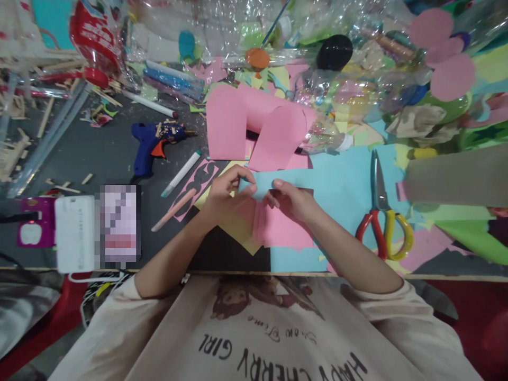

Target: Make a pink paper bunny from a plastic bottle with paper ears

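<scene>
Between my two hands is a piece of light blue paper (265,182), held over the stacked craft paper near the table's front edge. My left hand (229,191) pinches its left end with thumb and curled fingers. At the right end, my right hand (292,200) grips it, thumb on top and fingers bent beneath. Under the hands lie a pink sheet (288,227), a yellow sheet (244,235) and black paper (222,254). Just beyond them stands a pink paper-covered shape (254,106) with rounded flaps. A larger light blue sheet (337,196) spreads to the right.
Red-and-yellow-handled scissors (383,211) lie partly open at right. Left are a blue glue gun (148,145), a marker (180,174), a phone (120,222) and a white power bank (75,233). Clear plastic bottles (317,90) and paper scraps crowd the back.
</scene>
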`<state>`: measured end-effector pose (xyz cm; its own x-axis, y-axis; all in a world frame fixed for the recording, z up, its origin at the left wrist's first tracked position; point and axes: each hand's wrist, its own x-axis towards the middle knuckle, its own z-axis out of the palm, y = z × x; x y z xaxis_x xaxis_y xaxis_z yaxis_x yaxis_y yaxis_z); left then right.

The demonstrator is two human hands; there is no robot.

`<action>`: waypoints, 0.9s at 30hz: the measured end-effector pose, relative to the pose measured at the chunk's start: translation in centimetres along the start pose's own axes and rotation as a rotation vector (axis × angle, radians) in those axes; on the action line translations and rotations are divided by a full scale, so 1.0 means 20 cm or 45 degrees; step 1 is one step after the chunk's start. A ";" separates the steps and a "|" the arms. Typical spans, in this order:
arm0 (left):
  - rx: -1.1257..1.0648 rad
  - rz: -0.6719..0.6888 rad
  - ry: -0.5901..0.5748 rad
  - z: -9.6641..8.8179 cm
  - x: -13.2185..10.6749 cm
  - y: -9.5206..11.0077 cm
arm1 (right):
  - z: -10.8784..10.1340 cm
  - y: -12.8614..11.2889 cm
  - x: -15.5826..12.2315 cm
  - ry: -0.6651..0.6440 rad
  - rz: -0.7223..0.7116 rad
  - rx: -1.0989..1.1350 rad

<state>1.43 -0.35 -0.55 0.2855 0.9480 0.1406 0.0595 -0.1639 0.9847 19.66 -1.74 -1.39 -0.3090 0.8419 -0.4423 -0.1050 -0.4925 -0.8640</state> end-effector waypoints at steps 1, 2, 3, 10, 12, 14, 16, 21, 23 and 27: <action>-0.045 -0.036 0.020 0.00 0.01 0.00 | 0.00 0.00 0.01 0.015 -0.027 0.070; -0.080 -0.073 0.034 0.00 0.01 0.00 | 0.01 0.00 0.01 0.039 -0.046 0.120; -0.108 -0.107 0.045 0.00 0.01 0.00 | 0.01 0.00 0.02 0.060 -0.059 0.143; -0.224 -0.345 0.101 0.02 0.01 0.00 | 0.01 0.02 0.02 0.088 -0.143 0.146; -0.192 -0.357 0.154 0.02 0.01 0.00 | 0.01 0.01 0.02 0.057 -0.167 0.152; -0.151 -0.359 0.185 0.02 0.01 0.01 | 0.02 0.00 0.02 0.039 -0.174 0.166; -0.114 -0.360 0.189 0.03 0.01 0.02 | 0.03 -0.01 0.01 0.038 -0.164 0.165; -0.066 -0.341 0.200 0.03 0.01 0.01 | 0.03 -0.02 0.01 0.032 -0.141 0.111; -0.045 -0.323 0.203 0.03 0.01 0.00 | 0.03 -0.01 0.01 0.036 -0.148 0.112; -0.010 -0.306 0.174 0.03 0.00 -0.02 | 0.02 0.01 0.01 0.023 -0.173 0.128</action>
<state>2.08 -0.38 -1.05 0.1325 0.9875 -0.0850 0.1024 0.0716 0.9922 19.19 -1.75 -1.46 -0.2685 0.9058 -0.3279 -0.2391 -0.3924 -0.8882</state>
